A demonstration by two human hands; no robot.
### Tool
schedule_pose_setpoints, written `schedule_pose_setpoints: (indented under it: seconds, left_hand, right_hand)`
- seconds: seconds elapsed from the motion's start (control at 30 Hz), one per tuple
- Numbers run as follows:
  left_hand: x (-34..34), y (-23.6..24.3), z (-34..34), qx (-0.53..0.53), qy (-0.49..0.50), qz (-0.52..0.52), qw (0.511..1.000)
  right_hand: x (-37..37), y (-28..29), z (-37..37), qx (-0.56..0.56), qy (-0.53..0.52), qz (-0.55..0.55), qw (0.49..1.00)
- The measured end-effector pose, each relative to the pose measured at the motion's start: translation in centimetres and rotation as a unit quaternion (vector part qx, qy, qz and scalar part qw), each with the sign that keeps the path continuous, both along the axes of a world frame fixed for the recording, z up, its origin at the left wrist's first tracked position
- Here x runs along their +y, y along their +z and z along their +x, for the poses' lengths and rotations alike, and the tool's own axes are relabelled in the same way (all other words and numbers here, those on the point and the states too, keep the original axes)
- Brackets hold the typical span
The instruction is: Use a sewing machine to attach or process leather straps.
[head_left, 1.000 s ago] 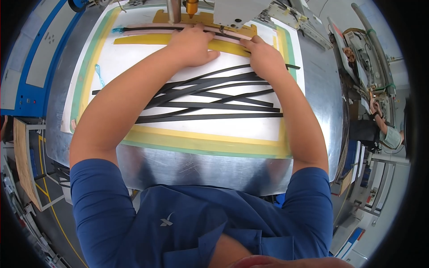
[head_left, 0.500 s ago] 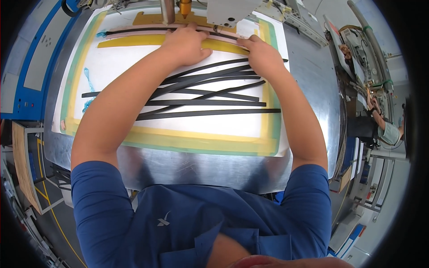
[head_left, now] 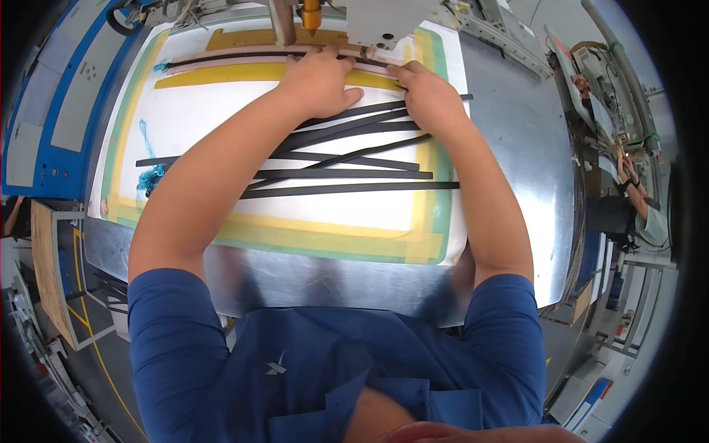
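Observation:
A long black strip (head_left: 221, 60) lies in a pale pink channel at the far side of the work sheet, beside a yellow bar (head_left: 221, 73). My left hand (head_left: 319, 83) rests over the strip, fingertips down on it and thumb spread toward me. To its right, my right hand (head_left: 432, 100) has its fingers closed at the strip's right part; the exact grip is partly hidden. Several loose black strips (head_left: 347, 175) lie crossed on the white sheet (head_left: 214, 118) beneath and between my forearms.
A gold-coloured nozzle (head_left: 312, 18) and a white machine head (head_left: 384, 26) hang just beyond my hands. Crumpled blue film (head_left: 151, 177) lies at the sheet's left. The metal table (head_left: 509, 133) extends right. Another person (head_left: 639, 214) works at far right.
My left hand has slid right along the strip, closer to my right hand, which stays at nearly the same place. The view has shifted slightly; part of another person now shows at the left edge.

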State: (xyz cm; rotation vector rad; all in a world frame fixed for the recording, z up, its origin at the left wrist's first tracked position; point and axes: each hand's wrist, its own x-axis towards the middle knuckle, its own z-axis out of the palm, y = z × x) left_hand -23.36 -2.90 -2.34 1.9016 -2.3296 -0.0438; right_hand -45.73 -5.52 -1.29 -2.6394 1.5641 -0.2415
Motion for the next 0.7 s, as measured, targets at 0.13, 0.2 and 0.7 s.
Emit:
schedule_pose_setpoints:
  seconds: [0.13, 0.2, 0.7]
  left_hand:
    - [0.0, 0.1, -0.5, 0.013, -0.005, 0.014, 1.0]
    - [0.0, 0.0, -0.5, 0.006, -0.012, 0.011, 1.0]
    - [0.7, -1.3, 0.8, 0.014, -0.047, -0.047, 0.998]
  right_hand:
    - [0.3, -1.5, -0.9, -0.048, 0.057, -0.035, 0.997]
    - [0.2, -2.2, -1.2, -0.07, 0.082, -0.059, 0.992]
    - [0.1, -2.1, -2.5, -0.06, 0.128, -0.009, 0.99]
